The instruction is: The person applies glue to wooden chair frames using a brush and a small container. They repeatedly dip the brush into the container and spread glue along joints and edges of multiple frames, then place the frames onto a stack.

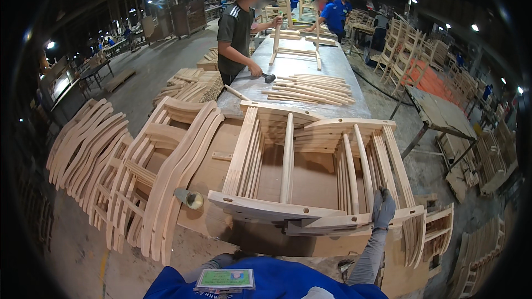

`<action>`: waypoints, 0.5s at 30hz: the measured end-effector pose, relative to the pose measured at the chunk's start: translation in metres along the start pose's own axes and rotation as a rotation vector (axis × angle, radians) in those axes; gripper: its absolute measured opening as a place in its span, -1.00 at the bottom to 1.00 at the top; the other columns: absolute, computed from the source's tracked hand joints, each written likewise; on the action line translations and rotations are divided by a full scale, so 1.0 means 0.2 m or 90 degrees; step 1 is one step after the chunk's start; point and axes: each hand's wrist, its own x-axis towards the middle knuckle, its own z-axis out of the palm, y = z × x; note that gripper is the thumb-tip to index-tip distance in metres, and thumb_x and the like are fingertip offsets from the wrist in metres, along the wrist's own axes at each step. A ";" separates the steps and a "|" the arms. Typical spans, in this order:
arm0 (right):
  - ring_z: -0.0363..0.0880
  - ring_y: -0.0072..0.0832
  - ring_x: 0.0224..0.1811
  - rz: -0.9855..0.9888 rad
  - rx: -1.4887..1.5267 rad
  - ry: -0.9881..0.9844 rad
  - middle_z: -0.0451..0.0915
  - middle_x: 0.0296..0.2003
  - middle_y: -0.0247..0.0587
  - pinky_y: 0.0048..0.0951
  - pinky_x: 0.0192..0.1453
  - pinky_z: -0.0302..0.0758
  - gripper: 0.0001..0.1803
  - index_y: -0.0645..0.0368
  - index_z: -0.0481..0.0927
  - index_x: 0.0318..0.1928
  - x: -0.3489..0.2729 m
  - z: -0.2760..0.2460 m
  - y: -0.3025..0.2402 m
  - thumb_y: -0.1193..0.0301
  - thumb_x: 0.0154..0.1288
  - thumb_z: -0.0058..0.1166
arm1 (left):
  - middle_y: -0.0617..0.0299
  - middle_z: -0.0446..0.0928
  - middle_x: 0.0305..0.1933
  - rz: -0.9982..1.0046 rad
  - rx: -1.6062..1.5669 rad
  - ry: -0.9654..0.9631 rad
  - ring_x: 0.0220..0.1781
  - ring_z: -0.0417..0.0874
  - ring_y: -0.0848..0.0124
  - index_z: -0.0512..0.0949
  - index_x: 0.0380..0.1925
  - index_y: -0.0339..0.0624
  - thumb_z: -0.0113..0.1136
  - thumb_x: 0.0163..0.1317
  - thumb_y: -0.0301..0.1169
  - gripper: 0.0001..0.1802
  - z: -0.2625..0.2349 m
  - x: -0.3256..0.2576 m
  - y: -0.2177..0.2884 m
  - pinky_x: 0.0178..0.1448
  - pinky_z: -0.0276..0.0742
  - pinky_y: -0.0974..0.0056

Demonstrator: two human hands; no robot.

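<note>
Frame (271, 205), pale wood: round rungs (287, 158); gray-gloved right hand (383, 210) over slotted rail (407, 215).

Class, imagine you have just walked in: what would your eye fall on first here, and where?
First, the large stack of wooden frames at front centre, with the person's gloved right hand at its near side, toward the right. Next, the pile of curved wooden pieces at far left. Beyond the stack, a co-worker holds a dark-headed mallet.
</note>
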 end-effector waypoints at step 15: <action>0.61 -0.18 -0.22 0.007 0.001 -0.005 0.64 -0.27 -0.08 -0.34 -0.16 0.50 -0.76 0.18 0.60 -0.17 0.00 0.00 0.02 0.33 0.26 0.00 | -0.20 0.05 0.35 0.005 0.027 0.021 0.32 0.16 -0.16 0.11 0.31 -0.08 -0.02 -0.07 0.38 0.05 -0.01 0.00 0.01 0.32 0.11 -0.09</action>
